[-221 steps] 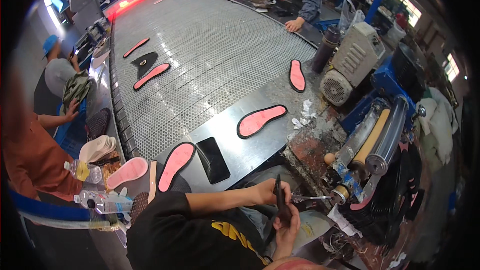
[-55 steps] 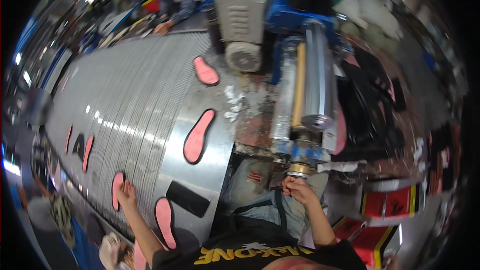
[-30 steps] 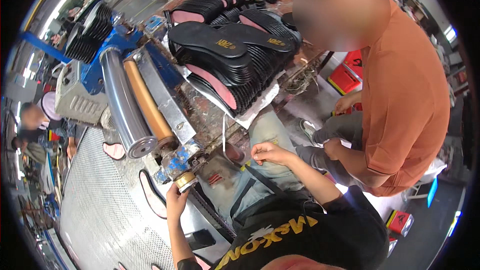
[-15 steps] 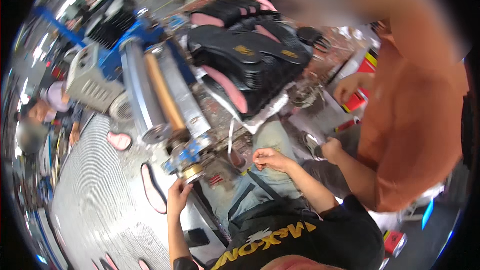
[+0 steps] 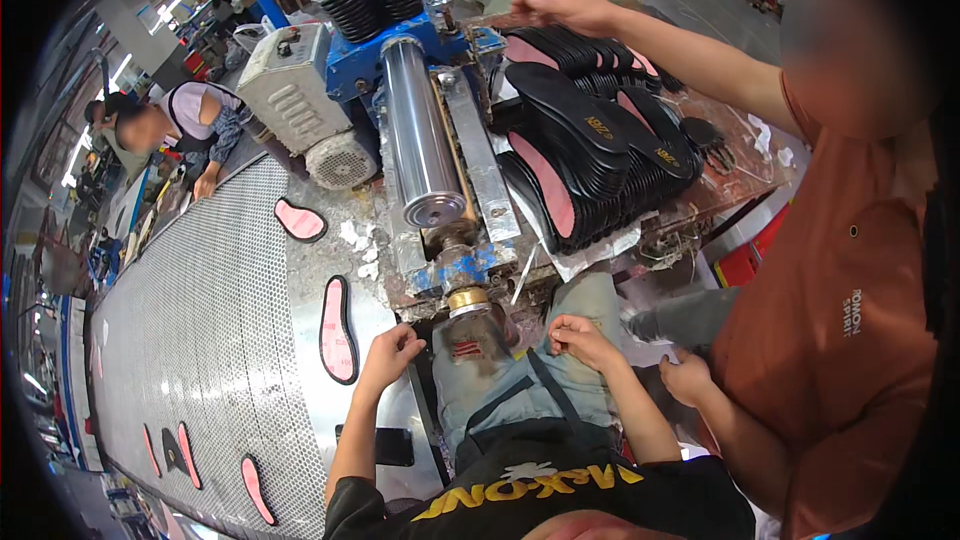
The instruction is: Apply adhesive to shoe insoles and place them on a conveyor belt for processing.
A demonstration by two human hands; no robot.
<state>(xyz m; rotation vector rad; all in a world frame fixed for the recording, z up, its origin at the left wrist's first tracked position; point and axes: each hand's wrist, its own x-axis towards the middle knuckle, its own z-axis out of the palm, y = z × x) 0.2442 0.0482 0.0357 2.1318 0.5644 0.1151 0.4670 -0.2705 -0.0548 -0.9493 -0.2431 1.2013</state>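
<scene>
My left hand (image 5: 392, 352) is just left of the brass collar (image 5: 467, 300) at the near end of the roller machine (image 5: 425, 140). Its thumb and fingers are bent, with a gap between them and nothing visible inside. My right hand (image 5: 583, 342) hovers at my right thigh, fingers curled loosely inward; I see nothing in it. Left of my left hand, a pink insole with a black rim (image 5: 338, 330) lies on a smooth metal plate. Beyond the roller, a large stack of black insoles with pink undersides (image 5: 610, 155) sits on a worn table.
A perforated conveyor (image 5: 200, 290) stretches left with several pink insoles on it. A dark flat rectangular object (image 5: 385, 446) lies by my left forearm. On my right stands a co-worker in an orange-brown shirt (image 5: 830, 340), one arm reaching over the stack. Another person (image 5: 195, 125) is at the conveyor's far side.
My view has shifted, so the machine and stack sit further right. My left hand has drawn away from the brass collar. The co-worker's arm has risen above the stack.
</scene>
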